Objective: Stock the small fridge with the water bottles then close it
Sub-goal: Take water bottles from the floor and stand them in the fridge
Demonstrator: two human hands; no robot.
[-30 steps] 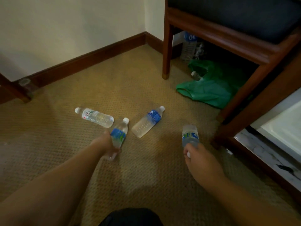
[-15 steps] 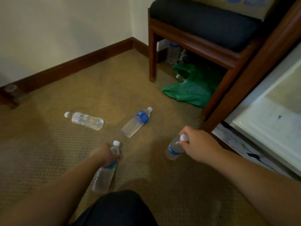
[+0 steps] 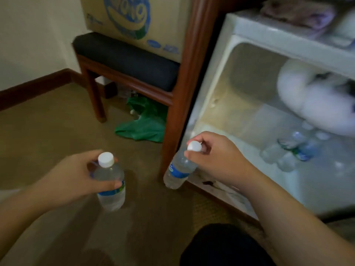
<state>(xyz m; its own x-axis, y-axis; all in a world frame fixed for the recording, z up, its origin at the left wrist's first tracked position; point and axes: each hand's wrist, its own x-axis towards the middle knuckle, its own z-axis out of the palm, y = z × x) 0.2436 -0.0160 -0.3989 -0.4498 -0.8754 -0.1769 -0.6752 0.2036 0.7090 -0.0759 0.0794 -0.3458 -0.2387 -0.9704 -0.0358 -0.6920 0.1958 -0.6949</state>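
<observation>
Both hands loaded. Left hand [image 3: 76, 175] wraps the shoulder of an upright water bottle [image 3: 110, 187], white cap up, held above the carpet [image 3: 48, 131]. Right hand [image 3: 217, 158] pinches the neck of a second bottle [image 3: 177, 172] just under its cap; that bottle hangs tilted at the near left corner of the open small fridge [image 3: 230, 77]. Blurred bottles [image 3: 290, 152] already lie on the fridge floor. Left of the fridge: cushioned stool [image 3: 126, 62], green bag [image 3: 144, 125] beneath it.

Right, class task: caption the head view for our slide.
Left hand and right hand each carry a water bottle toward the open small fridge.
</observation>
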